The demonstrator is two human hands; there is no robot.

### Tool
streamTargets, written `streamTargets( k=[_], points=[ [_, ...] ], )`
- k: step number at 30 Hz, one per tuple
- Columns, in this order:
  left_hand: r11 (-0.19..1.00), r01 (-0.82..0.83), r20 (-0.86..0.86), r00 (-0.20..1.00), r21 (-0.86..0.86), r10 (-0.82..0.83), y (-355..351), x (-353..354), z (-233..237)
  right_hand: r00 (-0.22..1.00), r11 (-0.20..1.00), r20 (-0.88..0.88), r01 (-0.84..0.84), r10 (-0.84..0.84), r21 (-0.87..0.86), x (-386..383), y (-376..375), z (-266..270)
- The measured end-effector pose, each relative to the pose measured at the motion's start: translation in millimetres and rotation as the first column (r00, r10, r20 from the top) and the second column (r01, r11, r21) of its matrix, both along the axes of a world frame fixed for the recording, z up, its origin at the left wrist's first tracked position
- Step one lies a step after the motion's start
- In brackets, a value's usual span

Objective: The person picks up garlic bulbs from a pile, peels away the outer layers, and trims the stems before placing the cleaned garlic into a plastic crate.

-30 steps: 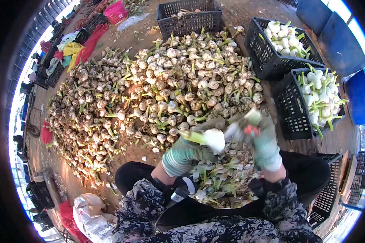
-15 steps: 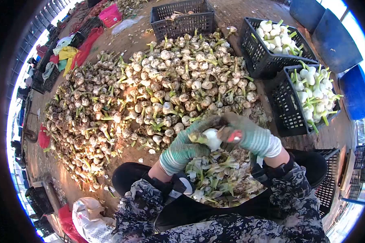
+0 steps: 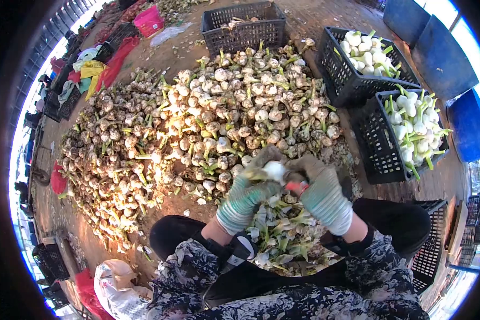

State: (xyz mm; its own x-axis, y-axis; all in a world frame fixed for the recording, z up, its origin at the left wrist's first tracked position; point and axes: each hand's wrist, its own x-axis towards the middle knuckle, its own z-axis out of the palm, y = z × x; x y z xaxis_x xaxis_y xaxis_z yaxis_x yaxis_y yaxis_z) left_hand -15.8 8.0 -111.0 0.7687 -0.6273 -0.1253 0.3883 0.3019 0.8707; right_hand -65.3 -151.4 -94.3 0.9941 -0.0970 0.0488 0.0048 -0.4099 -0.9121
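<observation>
Garlic bulb (image 3: 274, 170): white, held between both gloved hands. Left hand (image 3: 245, 194) closed around bulb; right hand (image 3: 320, 192) gripping red-handled tool (image 3: 296, 186) against it. Trimmings (image 3: 282, 234) beneath grip; unpeeled heap (image 3: 197, 122) beyond.

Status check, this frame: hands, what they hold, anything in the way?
Left hand shut on white bulb. Right hand shut on red tool, against the bulb. Trimmings heap beneath, bulb pile beyond; nothing between the hands.

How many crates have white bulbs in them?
2. The far crate at the upper right; the near crate just below it. What the top crate holds is unclear.
</observation>
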Motion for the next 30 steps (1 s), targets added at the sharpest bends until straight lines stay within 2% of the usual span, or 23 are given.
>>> streamTargets(
  k=[3, 4, 5, 6, 7, 8, 9, 10, 11, 12, 13, 14, 15, 16, 18, 20, 21, 22, 24, 25, 28, 29, 30],
  points=[
    [0.967, -0.255, -0.237, 0.938, 0.021, 0.252, -5.1, 2.0, -5.9, 0.992, 0.992, 0.114, -0.033, 0.047, -0.118, -3.2, 19.3, -1.1],
    [0.965, -0.260, -0.237, 0.937, 0.024, 0.258, -3.5, 2.2, -4.9, 0.977, 0.985, 0.187, -0.071, 0.100, -0.158, -1.9, 22.0, -5.6],
    [0.966, -0.255, -0.221, 0.946, -0.052, 0.238, -1.3, 2.3, -2.1, 0.999, 0.978, 0.034, 0.028, -0.022, -0.207, 4.4, 14.0, -26.3],
    [0.961, -0.244, -0.201, 0.956, -0.129, 0.216, 0.7, 3.0, 0.2, 0.999, 0.978, 0.036, 0.030, -0.023, -0.205, 7.9, 1.4, -42.0],
    [0.960, -0.237, -0.252, 0.948, -0.152, 0.195, 4.0, 4.4, -3.4, 0.991, 0.998, -0.113, 0.067, -0.066, 0.002, 12.8, -13.0, -54.6],
    [0.941, -0.319, -0.236, 0.929, -0.115, 0.286, -0.4, 4.4, -2.1, 0.963, 0.971, -0.260, 0.126, -0.071, 0.202, 19.4, -19.8, -59.4],
    [0.947, -0.303, -0.278, 0.923, -0.103, 0.265, 2.5, 5.9, -2.4, 0.990, 0.889, -0.137, 0.102, -0.045, 0.446, 12.5, -10.1, -46.2],
    [0.955, -0.285, -0.328, 0.913, -0.087, 0.243, 5.5, 4.7, -3.2, 0.988, 0.887, -0.150, 0.104, -0.040, 0.451, 6.8, -6.0, -52.0],
    [0.949, -0.311, -0.311, 0.908, -0.048, 0.281, 4.2, 5.1, -0.6, 0.986, 0.533, -0.140, 0.069, 0.094, 0.843, 5.0, -4.1, -58.7],
    [0.950, -0.309, -0.308, 0.909, -0.049, 0.280, 2.2, 7.5, -4.4, 0.978, 0.029, -0.056, 0.052, 0.199, 0.998, 6.1, -3.9, -61.5],
    [0.945, -0.301, -0.284, 0.924, -0.124, 0.257, 0.3, 9.5, -11.9, 0.998, 0.714, -0.066, 0.045, 0.001, 0.699, 6.9, 15.0, -30.6],
    [0.937, -0.290, -0.258, 0.937, -0.197, 0.236, -0.9, 10.9, -16.2, 0.998, 0.712, -0.063, 0.044, 0.000, 0.700, 6.5, 22.0, -15.8],
    [0.893, -0.388, -0.400, 0.873, -0.228, 0.278, 0.4, 4.1, -12.9, 0.998, 0.910, 0.033, 0.033, -0.051, 0.413, 6.4, 27.1, -5.6],
    [0.894, -0.390, -0.399, 0.873, -0.223, 0.281, -1.1, 6.5, -10.4, 0.988, 0.996, 0.136, 0.056, -0.066, 0.076, 5.9, 30.6, -0.3],
    [0.881, -0.463, -0.425, 0.819, -0.093, 0.385, -4.4, 11.1, -0.6, 0.976, 0.994, 0.209, 0.038, -0.059, 0.104, 7.7, 29.8, -9.0],
    [0.867, -0.498, -0.313, 0.828, -0.026, 0.466, 0.2, 7.9, 5.2, 0.976, 0.817, -0.185, 0.195, -0.110, 0.542, 13.5, 13.1, -38.2],
    [0.903, -0.424, -0.224, 0.889, -0.066, 0.400, 6.0, 8.5, 6.5, 0.933, 0.830, -0.350, 0.255, -0.078, 0.496, 13.3, 3.9, -30.9],
    [0.933, -0.347, -0.136, 0.933, -0.095, 0.333, 8.9, 9.1, 7.6, 0.935, 0.831, -0.348, 0.252, -0.076, 0.496, 13.2, -3.7, -35.5],
    [0.928, -0.353, -0.094, 0.934, -0.117, 0.344, 8.0, 8.0, 8.1, 0.904, 0.913, -0.354, -0.085, 0.239, 0.399, -0.1, -9.9, -51.2],
    [0.934, -0.336, -0.163, 0.935, -0.122, 0.315, 14.7, 7.8, -4.8, 0.971, 0.968, -0.202, -0.076, 0.127, 0.240, -8.2, -5.7, -48.2],
    [0.918, -0.353, -0.220, 0.924, -0.181, 0.312, 10.8, 11.7, 4.4, 0.969, 0.992, -0.236, -0.042, 0.069, 0.117, 2.4, -2.6, -43.1],
    [0.891, -0.396, -0.230, 0.909, -0.221, 0.347, 9.2, 11.2, 10.3, 0.979, 0.968, -0.170, -0.066, 0.110, 0.243, 1.4, -1.7, -38.8],
    [0.920, -0.297, -0.208, 0.946, -0.257, 0.247, 15.7, 12.9, 7.7, 0.978, 0.965, -0.177, -0.067, 0.114, 0.252, 0.3, 0.1, -39.1]
  ],
)
